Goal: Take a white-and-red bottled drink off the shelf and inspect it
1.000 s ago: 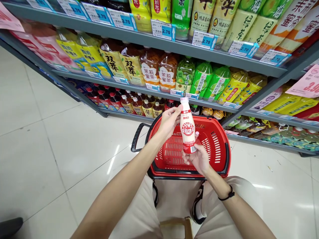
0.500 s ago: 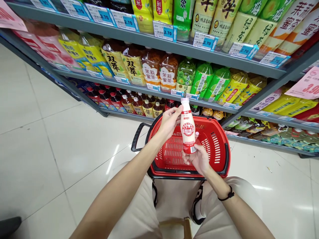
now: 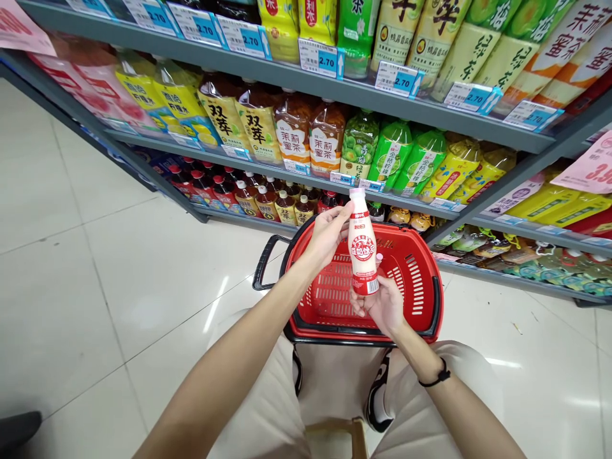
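A cream-and-red soy milk bottle (image 3: 363, 245) with a pale pink cap is held over the red shopping basket (image 3: 329, 328), nearly upright and tilted slightly. My left hand (image 3: 329, 236) is closed on its neck, the thumb near the cap and the other fingers partly hidden behind. Lower down, my right hand (image 3: 380, 303) grips the base, its fingers bent around the back and underside. A small pink round spot shows just right of the bottle, too small to name. Slots in the basket's walls and floor are visible around the bottle.
A grey shelf unit (image 3: 306, 67) with rows of bottled drinks and price tags stands close ahead. The basket's black handle (image 3: 261, 261) sticks out to the left. My legs are on either side, with a low stool (image 3: 359, 440) below. Pale floor tiles (image 3: 157, 280) spread to the left.
Both hands keep their hold on the soy milk bottle, which stays in nearly the same place. The view has shifted slightly, so the shelf appears a little further right.
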`<state>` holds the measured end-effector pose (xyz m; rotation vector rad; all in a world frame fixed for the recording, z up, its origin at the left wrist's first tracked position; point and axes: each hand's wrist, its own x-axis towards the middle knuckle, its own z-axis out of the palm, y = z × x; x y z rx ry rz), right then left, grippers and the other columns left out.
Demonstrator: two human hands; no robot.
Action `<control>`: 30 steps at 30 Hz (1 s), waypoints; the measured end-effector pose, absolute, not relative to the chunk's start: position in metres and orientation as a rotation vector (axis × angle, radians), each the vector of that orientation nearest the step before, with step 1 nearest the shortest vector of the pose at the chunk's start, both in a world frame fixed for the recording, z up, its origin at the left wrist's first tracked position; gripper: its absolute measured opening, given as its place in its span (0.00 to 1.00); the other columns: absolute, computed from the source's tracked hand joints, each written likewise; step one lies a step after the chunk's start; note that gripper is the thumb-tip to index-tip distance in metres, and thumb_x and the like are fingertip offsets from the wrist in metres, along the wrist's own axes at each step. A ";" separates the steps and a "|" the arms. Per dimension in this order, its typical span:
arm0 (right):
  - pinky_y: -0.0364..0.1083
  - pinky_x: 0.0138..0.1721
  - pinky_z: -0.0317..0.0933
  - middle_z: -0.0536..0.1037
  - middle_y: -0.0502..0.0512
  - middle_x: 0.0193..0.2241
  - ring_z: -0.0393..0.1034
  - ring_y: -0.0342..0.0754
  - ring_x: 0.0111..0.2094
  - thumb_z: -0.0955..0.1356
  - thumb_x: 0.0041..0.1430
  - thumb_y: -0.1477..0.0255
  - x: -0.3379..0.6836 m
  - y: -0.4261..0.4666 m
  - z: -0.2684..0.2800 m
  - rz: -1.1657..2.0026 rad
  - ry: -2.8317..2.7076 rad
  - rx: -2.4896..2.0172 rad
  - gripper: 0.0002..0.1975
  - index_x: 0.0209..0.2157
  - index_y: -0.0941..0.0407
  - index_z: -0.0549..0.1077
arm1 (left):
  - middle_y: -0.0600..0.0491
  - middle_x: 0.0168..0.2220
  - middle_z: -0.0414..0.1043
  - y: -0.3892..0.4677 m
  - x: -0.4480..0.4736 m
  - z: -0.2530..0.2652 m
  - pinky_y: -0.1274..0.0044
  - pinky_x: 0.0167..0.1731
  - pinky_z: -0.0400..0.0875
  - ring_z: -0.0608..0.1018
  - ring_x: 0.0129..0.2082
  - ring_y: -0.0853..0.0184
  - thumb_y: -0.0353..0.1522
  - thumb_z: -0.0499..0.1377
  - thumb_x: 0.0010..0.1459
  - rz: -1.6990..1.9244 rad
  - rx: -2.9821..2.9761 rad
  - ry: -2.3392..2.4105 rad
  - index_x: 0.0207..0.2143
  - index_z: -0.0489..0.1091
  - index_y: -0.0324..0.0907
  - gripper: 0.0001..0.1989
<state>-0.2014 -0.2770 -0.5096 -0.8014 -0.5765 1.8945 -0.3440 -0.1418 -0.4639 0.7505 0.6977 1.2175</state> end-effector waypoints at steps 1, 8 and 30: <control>0.45 0.23 0.57 0.76 0.59 0.28 0.65 0.49 0.24 0.67 0.61 0.53 -0.201 -0.277 -0.510 1.892 -0.575 -0.802 0.21 0.36 0.59 0.76 | 0.43 0.39 0.83 -0.141 -0.344 -0.464 0.70 0.45 0.79 0.85 0.45 0.57 0.48 0.76 0.52 1.218 0.749 0.697 0.36 0.80 0.38 0.22; 0.44 0.20 0.59 0.78 0.56 0.26 0.69 0.48 0.23 0.71 0.62 0.51 -0.201 -0.276 -0.512 1.661 -0.653 -0.901 0.22 0.39 0.58 0.76 | 0.41 0.44 0.84 -0.138 -0.349 -0.459 0.71 0.44 0.79 0.85 0.45 0.57 0.50 0.73 0.55 1.263 0.743 0.651 0.40 0.82 0.36 0.25; 0.51 0.46 0.73 0.74 0.61 0.52 0.73 0.56 0.52 0.81 0.50 0.64 -0.193 -0.272 -0.516 0.722 -0.998 -1.329 0.33 0.55 0.53 0.70 | 0.41 0.52 0.82 -0.145 -0.349 -0.449 0.66 0.55 0.75 0.83 0.54 0.54 0.53 0.62 0.66 1.199 0.741 0.555 0.46 0.75 0.41 0.24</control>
